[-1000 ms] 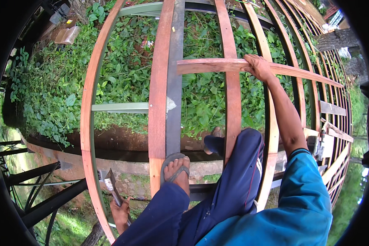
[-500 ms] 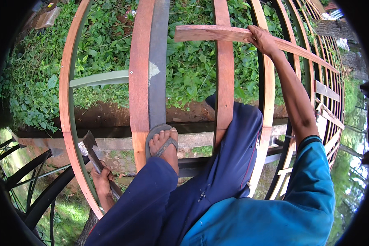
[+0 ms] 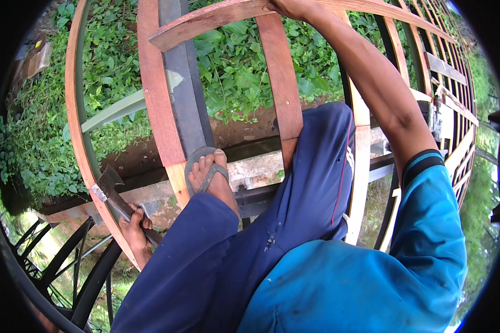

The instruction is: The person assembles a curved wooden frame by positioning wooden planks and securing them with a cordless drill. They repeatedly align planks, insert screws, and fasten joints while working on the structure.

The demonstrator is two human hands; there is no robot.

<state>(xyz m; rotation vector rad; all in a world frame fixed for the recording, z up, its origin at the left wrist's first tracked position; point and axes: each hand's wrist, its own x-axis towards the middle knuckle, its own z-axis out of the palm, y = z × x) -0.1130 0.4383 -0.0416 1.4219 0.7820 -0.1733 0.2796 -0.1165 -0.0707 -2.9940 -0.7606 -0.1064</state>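
My right hand point(image 3: 295, 8) is closed on a long reddish wooden strip point(image 3: 205, 21), cut partly by the view's upper edge. The strip lies crosswise over the battens, its left end above a red-brown batten point(image 3: 156, 94) screwed along a dark grey beam point(image 3: 188, 105). Low on the left, my left hand point(image 3: 135, 226) grips the handle of a hatchet point(image 3: 112, 186). Its dark metal head points up and left, over the outermost left batten point(image 3: 75, 111). My leg hides the handle's lower end.
My sandalled foot point(image 3: 210, 175) rests on the batten and beam. Another batten point(image 3: 278, 72) runs up from my bent knee. A pale green crossbar point(image 3: 114, 112) joins the left battens. Green plants point(image 3: 233, 83) grow below the open frame; black metal trusses point(image 3: 83, 266) stand lower left.
The wooden strip has moved left with my right hand, and its end now reaches over the red-brown batten. The whole view has shifted and tilted. My left hand keeps hold of the hatchet.
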